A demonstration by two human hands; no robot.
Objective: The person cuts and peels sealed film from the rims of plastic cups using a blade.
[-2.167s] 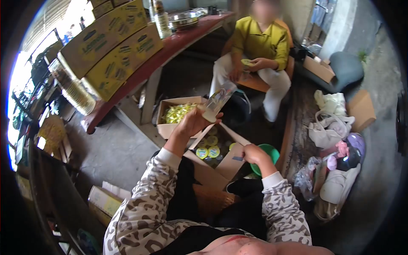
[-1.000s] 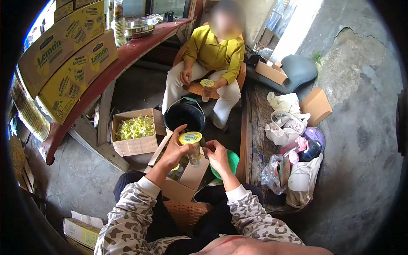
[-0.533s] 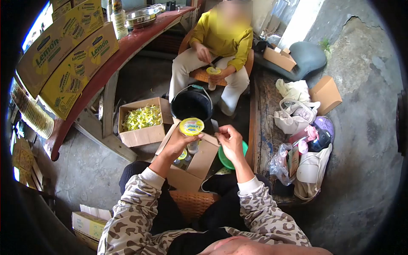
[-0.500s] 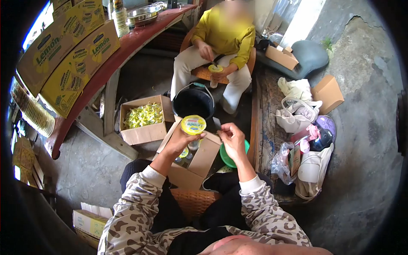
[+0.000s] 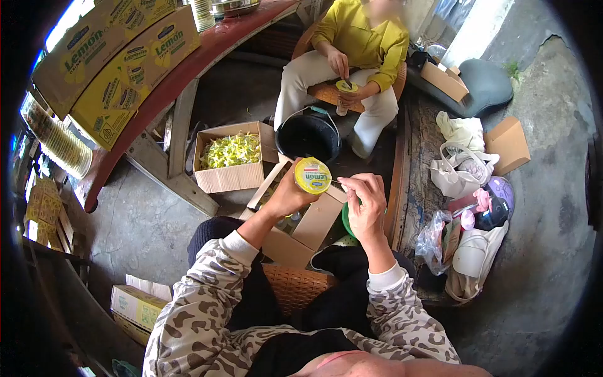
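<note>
My left hand is wrapped round a lemon drink cup, its yellow printed lid tilted up toward me. Just to the right of the lid, my right hand is closed in a pinch. A small thin, pale piece shows at its fingertips, too small to name. Beneath my hands stands an open cardboard box with several cups inside, partly hidden by my left arm. A green basin is mostly covered by my right hand.
A black bucket stands ahead, beside a carton of yellow-green strips. Across from me sits a person in a yellow shirt, holding another cup and a dark tool. Lemon cartons line the red table; bags lie right.
The view has shifted, so the surroundings appear farther right and slightly lower. My left hand still holds the cup. The grey flat piece at my right fingertips now shows only as a thin sliver.
</note>
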